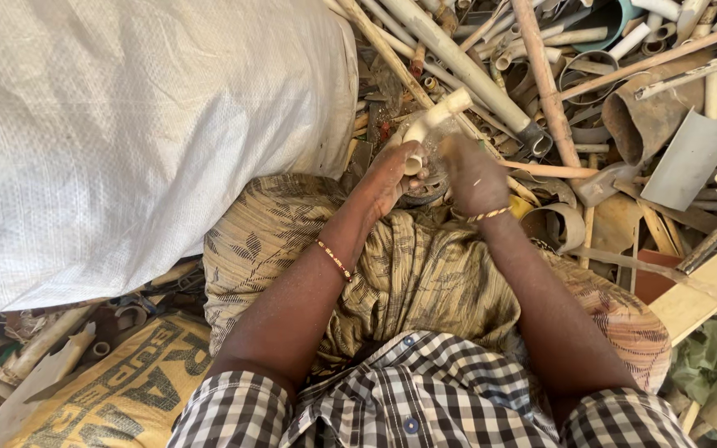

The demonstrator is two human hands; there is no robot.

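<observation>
My left hand [390,176] grips the lower end of a cream plastic pipe elbow [435,120] that sticks up and to the right. My right hand [475,176] is closed just to the right of the fitting, blurred, and whatever it holds is hidden; a thin stick [545,170] runs out from beside it to the right. Both hands hover over my lap, which is covered by a patterned yellow-brown cloth [408,265]. Each wrist wears a beaded bracelet.
A big white woven sack [126,141] fills the left side. A heap of cut plastic pipes [466,62], fittings and sticks lies ahead and to the right. A brown pipe piece [645,124], a wooden plank [707,294] and a yellow printed sack [118,390] surround me.
</observation>
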